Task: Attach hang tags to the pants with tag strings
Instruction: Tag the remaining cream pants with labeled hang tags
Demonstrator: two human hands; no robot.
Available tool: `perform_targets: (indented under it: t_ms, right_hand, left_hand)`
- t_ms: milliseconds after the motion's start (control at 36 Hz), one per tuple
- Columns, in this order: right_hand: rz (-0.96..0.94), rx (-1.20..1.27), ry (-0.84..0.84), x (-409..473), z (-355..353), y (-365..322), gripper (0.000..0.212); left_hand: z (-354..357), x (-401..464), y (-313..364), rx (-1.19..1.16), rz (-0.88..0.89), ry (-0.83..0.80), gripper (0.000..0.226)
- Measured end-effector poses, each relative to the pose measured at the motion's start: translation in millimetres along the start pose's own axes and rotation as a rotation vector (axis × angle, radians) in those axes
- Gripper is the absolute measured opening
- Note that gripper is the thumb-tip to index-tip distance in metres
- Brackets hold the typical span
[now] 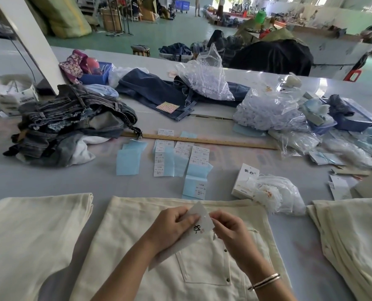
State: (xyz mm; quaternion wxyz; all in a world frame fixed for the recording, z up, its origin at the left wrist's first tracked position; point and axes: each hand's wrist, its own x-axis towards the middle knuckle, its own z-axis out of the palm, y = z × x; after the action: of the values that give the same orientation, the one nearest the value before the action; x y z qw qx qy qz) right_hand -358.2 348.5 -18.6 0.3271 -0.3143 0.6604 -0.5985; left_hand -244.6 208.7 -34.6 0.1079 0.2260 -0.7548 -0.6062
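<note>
The cream pants [202,268] lie flat beneath both hands; the cloth appears soft and limp. Above them, the left hand [172,227] pinches the hang tag [200,222] by its left edge. The card looks light, thin and stiff, best held by its edges. The right hand [228,227] has its fingers pressed together at the tag's right edge, probably on a tag string too fine to see.

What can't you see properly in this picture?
- Tag string: head view, too thin to make out at the right hand.
- Hang tag: lower part hidden behind the left hand.
- Cream pants: cut off by the bottom edge.
- Size stickers: print too small to read.
</note>
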Motion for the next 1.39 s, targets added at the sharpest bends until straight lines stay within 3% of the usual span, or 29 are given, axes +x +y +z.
perform_targets:
  t_ms: [111, 194, 250, 417, 694, 750, 861, 1000, 1056, 1139, 1250, 1306, 1389]
  right_hand:
    - [0.015, -0.041, 0.009, 1.0, 1.0, 3.9, 0.024]
    - [0.037, -0.08, 0.026, 1.7, 0.5, 8.5, 0.021]
    - [0.051, -0.132, 0.035, 1.9, 0.5, 11.5, 0.02]
    - [0.074, -0.251, 0.047, -1.5, 4.0, 15.8, 0.02]
    - [0.165, -0.465, -0.027, -11.2, -5.9, 22.1, 0.018]
    - [0.207, -0.353, 0.013, -15.4, -11.7, 26.5, 0.012]
    - [0.247, 0.021, 0.296, -26.5, -24.7, 37.9, 0.037]
    - [0.175, 0.245, 0.521, -37.3, -39.7, 44.1, 0.041]
    - [0.097, 0.133, 0.466, -40.7, -43.2, 43.1, 0.042]
    - [-0.069, -0.234, 0.353, -42.9, -48.3, 42.6, 0.04]
    - [-0.284, -0.644, 0.419, -38.8, -57.5, 48.7, 0.036]
    - [-0.268, -0.688, 0.445, -36.7, -64.2, 55.4, 0.03]
    - [-0.16, -0.558, 0.448, -36.7, -74.5, 65.5, 0.016]
  left_hand:
    - [4.6, -1.2, -3.3, 0.073, 0.032, 0.053, 0.024]
    - [12.2, -1.3, -4.8, 0.192, 0.162, 0.245, 0.033]
    - [17.8, -4.2, -1.9, 0.229, 0.26, 0.315, 0.028]
    - [32.1, -15.9, -13.4, 0.066, 0.144, 0.259, 0.026]
    - [38.2, -16.3, -23.7, 0.047, 0.023, 0.125, 0.015]
    - [39.5, -12.8, -22.5, 0.077, 0.013, 0.138, 0.016]
    - [43.7, -4.3, -17.9, 0.172, -0.007, 0.121, 0.01]
    - [58.7, 4.7, -7.0, 0.338, 0.04, 0.039, 0.013]
    - [67.8, 9.8, -1.5, 0.396, 0.084, 0.01, 0.007]
    - [80.6, 20.0, 7.9, 0.436, 0.13, -0.047, 0.009]
    - [95.9, 31.4, 17.5, 0.409, 0.147, -0.071, 0.011]
    - [101.8, 36.6, 18.8, 0.361, 0.142, -0.066, 0.011]
    - [108.9, 46.5, 15.0, 0.315, 0.12, -0.087, 0.008]
